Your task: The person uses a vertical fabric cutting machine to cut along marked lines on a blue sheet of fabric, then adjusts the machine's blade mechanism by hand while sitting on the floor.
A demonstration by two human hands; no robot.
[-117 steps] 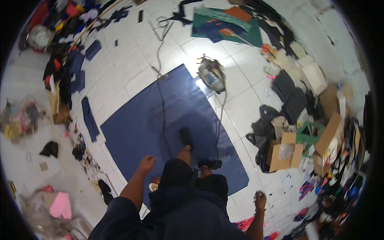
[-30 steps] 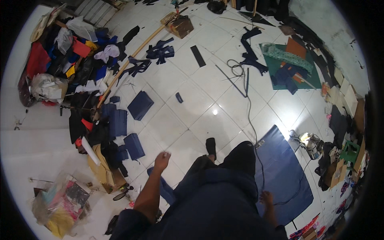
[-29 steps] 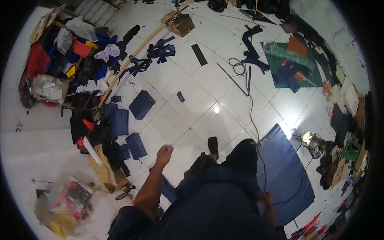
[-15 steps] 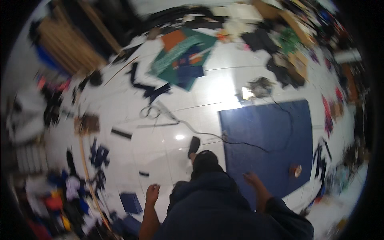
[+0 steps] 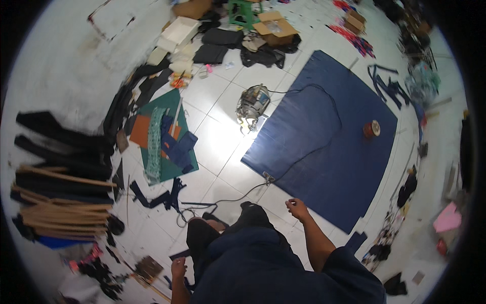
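My left hand (image 5: 178, 267) hangs low beside my left leg, its fingers loosely bent and nothing visible in them. My right hand (image 5: 297, 209) is held out in front of me on the right, fingers slightly curled and a little apart, with no object showing. It hovers near the close edge of a large dark blue sheet (image 5: 314, 126) spread on the floor. On that sheet stands a reddish-brown spool (image 5: 371, 128). At the sheet's far left edge sits a grey motor-bodied machine (image 5: 254, 101) with a lit lamp; its dark cable (image 5: 298, 161) runs across the sheet toward my feet.
Green, orange and blue fabric pieces (image 5: 167, 142) lie left of centre. Stacked wooden strips (image 5: 66, 218) and dark rolls fill the far left. An open cardboard box (image 5: 276, 28), a green stool (image 5: 243, 12) and folded dark cloth (image 5: 223, 38) stand at the back. Scraps line the right wall.
My view has turned to the right, and my feet have shifted. The fabric pieces and wooden strips now appear farther left and lower. The machine looks nearer and sharper. Both hands have swung.
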